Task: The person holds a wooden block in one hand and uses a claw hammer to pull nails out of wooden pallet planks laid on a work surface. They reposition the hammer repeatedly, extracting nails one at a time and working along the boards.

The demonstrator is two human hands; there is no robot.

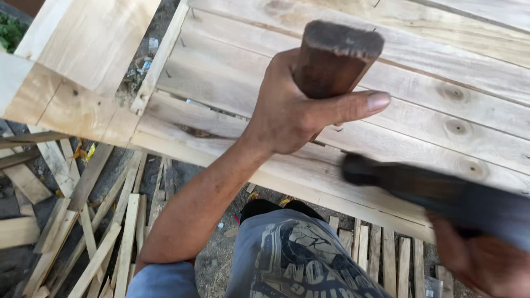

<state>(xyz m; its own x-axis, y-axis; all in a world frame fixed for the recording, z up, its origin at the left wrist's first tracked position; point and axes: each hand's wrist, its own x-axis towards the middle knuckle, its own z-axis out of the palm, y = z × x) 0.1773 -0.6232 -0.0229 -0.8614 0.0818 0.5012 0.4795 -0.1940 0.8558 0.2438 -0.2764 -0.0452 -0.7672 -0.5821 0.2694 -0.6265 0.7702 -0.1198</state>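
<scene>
Left hand (pixel 287 110): grip clamped around a brown wooden block (pixel 334 60), thumb stretched toward 3 o'clock.
Block: upright, long axis toward 1 o'clock, flat end facing the camera, over the plank panel (pixel 441 94).
Right hand (pixel 486 265): grip closed on a dark, blurred tool (pixel 436 193).
Tool: long axis 10 to 4 o'clock, head toward 10.
Ground: loose slats (pixel 105 232) at 7 o'clock.

Loose wooden slats (pixel 105 232) lie scattered on the dirt ground (pixel 215 259) below the near edge. Green leaves (pixel 10 30) show at the far left corner.
</scene>
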